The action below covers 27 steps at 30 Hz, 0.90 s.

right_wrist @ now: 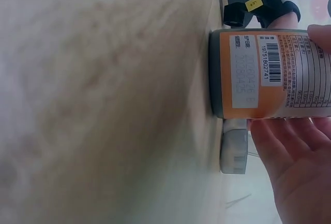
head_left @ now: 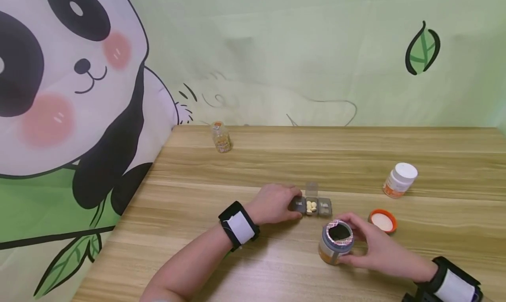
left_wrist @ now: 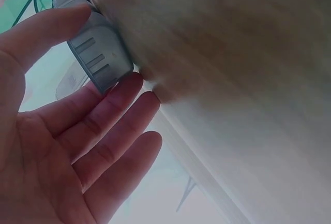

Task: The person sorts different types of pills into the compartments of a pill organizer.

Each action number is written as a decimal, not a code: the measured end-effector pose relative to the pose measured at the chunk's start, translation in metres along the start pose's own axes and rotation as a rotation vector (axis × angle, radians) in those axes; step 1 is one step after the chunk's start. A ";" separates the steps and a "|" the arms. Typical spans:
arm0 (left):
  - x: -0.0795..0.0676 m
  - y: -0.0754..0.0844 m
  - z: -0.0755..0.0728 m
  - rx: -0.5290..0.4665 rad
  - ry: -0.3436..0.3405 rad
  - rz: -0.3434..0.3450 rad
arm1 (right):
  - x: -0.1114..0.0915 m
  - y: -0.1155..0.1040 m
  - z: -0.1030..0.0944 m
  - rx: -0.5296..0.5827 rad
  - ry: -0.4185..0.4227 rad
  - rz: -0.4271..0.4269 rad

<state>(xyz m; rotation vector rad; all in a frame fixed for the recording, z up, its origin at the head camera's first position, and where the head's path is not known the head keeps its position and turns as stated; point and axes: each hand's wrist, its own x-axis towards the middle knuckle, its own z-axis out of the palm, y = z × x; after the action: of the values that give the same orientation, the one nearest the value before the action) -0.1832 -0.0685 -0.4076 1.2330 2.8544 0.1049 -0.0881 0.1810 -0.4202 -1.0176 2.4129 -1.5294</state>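
So, pill box (head_left: 325, 209): it sat on the wooden table (head_left: 269, 258) between your hands; its middle compartment held several pale yellow pills (head_left: 309, 206), its clear flap (head_left: 311, 188) turned back away from you, with shut lids on either side.
Jar (head_left: 332, 250): it stood to the right of the box, torn foil (head_left: 341, 242) round its dark mouth; you could not see its contents.
Other containers: the white bottle (head_left: 399, 181) was capped; the clear bottle (head_left: 222, 138) stood far back.
Orange lid (head_left: 382, 222): it lay inner side up beside your right hand.
Axes: the box ran left to right; the jar was upright, mouth up.
Left hand (head_left: 274, 204): thumb and forefinger pinched the box's left end, the outer fingers spread.
Right hand (head_left: 377, 249): thumb and fingers gripped the jar's sides.
Wrist views: only your right one showed the barcode (right_wrist: 273, 62), only your left the ridged end wall (left_wrist: 98, 58).
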 end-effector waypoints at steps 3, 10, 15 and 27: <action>-0.001 -0.001 0.000 -0.024 0.009 -0.006 | 0.000 -0.001 -0.001 -0.064 -0.001 -0.019; -0.018 -0.010 0.000 -0.343 -0.014 -0.079 | -0.007 -0.004 -0.017 -0.401 0.002 -0.091; -0.035 -0.008 -0.014 -0.653 0.052 -0.090 | -0.019 0.002 -0.036 -0.650 0.051 -0.075; -0.020 0.044 -0.014 -0.759 -0.063 0.231 | -0.022 0.016 -0.052 -0.957 0.089 0.105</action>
<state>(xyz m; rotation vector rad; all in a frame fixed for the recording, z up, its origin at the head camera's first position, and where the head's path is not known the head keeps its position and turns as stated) -0.1382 -0.0533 -0.3903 1.3071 2.2221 1.0133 -0.1011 0.2375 -0.4140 -0.8828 3.2386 -0.3119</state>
